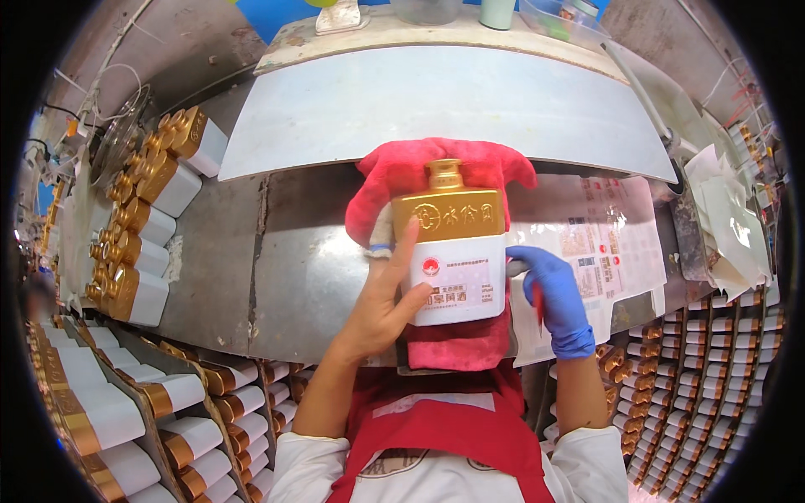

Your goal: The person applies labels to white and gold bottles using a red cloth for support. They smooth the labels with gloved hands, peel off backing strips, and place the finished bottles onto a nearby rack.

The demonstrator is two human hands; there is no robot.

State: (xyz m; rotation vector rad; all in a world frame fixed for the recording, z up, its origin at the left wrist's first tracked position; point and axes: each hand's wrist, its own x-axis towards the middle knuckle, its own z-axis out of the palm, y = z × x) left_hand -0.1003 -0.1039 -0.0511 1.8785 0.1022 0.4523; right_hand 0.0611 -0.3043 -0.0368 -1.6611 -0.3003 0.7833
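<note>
A square-shouldered bottle point(457, 285), gold on top and white below with a label, lies neck away from me on a bright pink-red plush cloth point(444, 356). My bare left hand point(381, 306) grips its left side, with thumb and forefinger stretched over its front. At its right side is my right hand point(549, 293) in a blue glove, fingers curled round a thin red tool point(537, 300) whose kind I cannot make out. A grey piece shows by those fingertips. Partly behind the bottle sits a whitish cloth piece point(382, 233) with a blue band.
Printed label sheets point(604, 251) lie on the metal table point(210, 268) to the right. Several gold-and-white bottles point(155, 222) stand in a row at the left. A pale board point(436, 92) spans the far side. Racks of bottles point(696, 369) fill both lower sides.
</note>
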